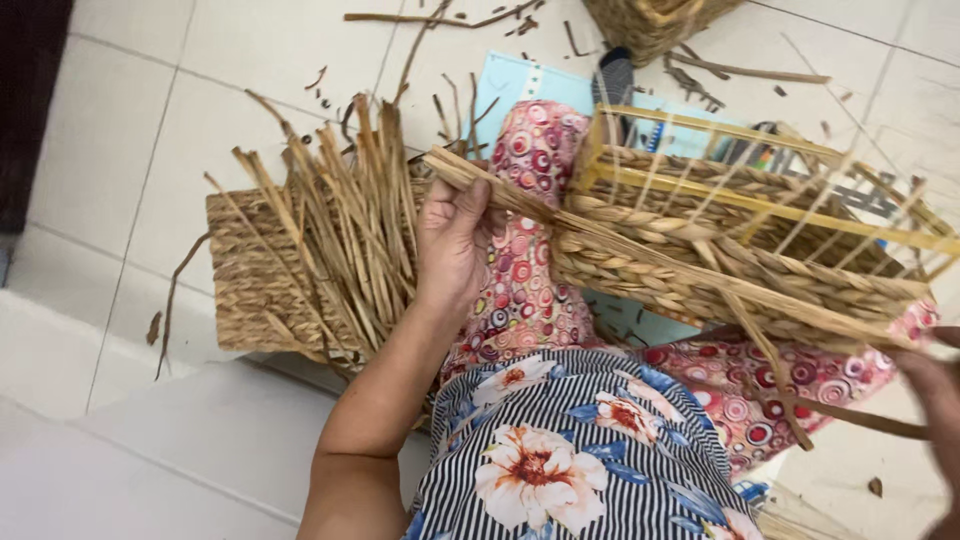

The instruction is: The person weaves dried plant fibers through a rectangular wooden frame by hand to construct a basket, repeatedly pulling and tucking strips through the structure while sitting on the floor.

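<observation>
The half-woven basket (740,240) lies across the person's lap. Nearest, at its right end, the right hand (935,400) is blurred; I cannot tell its grip, though 1 loose strand (790,400) trails toward it. At the basket's left end, the left hand (455,240) closes its fingers around the flat fibre strip (480,180). Keeping that strip taut should tighten the weave. Beyond lie dried reeds (350,220).

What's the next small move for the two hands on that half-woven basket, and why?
Probably pull the loose strand taut with the right hand. It hangs slack off the half-woven basket, whose upper frame wires are bare. The left hand grips the basket's end, bracing it on the lap; the right hand is blurred at the frame edge.
</observation>
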